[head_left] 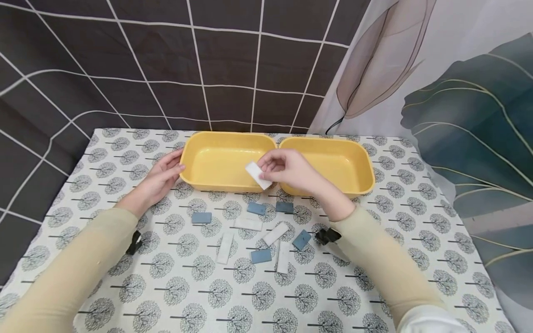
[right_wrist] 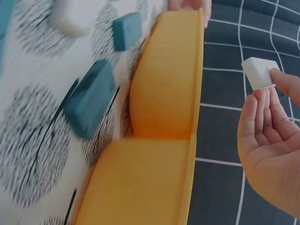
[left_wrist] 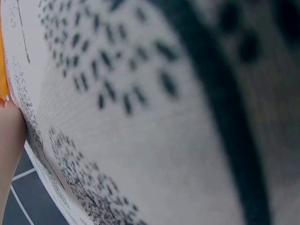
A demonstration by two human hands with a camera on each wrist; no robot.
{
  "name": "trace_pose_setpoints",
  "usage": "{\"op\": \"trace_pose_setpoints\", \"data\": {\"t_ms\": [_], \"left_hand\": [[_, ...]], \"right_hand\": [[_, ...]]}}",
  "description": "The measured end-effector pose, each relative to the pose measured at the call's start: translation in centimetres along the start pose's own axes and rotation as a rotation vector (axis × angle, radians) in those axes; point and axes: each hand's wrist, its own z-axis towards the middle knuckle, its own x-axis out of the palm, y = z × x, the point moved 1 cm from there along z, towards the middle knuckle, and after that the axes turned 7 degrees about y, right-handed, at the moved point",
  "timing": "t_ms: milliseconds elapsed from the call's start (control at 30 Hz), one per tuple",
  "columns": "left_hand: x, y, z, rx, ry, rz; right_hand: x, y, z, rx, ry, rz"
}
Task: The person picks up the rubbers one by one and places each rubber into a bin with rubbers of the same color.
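My right hand (head_left: 287, 169) pinches a white rectangular block (head_left: 258, 175) between thumb and fingers. It is above the inner right end of the left yellow bin (head_left: 226, 187), near where the two bins meet. In the right wrist view the same white block (right_wrist: 260, 72) sits at the fingertips. At that bin's left end, my left hand (head_left: 160, 178) holds the wall, thumb on the near side and fingers farther back. The right yellow bin (head_left: 333, 187) stands beside it. No blocks show in the visible parts of either bin. The left wrist view shows mostly blurred cloth.
Several blue blocks (head_left: 261, 256) and several white blocks (head_left: 225, 248) lie scattered on the tree-print tablecloth (head_left: 187, 286) in front of the bins. A dark gridded curtain (head_left: 225, 60) hangs behind the table, with a leaf-patterned curtain (head_left: 479, 115) to the right.
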Motion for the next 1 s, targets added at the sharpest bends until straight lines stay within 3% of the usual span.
{"op": "trace_pose_setpoints", "data": {"t_ms": [233, 1000], "left_hand": [[0.0, 0.0, 0.0, 0.004, -0.003, 0.002], [0.1, 0.0, 0.0, -0.008, -0.012, 0.010]], "right_hand": [[1.3, 0.1, 2.2, 0.005, -0.019, 0.142], [6.1, -1.6, 8.7, 0.171, -0.191, 0.469]]}}
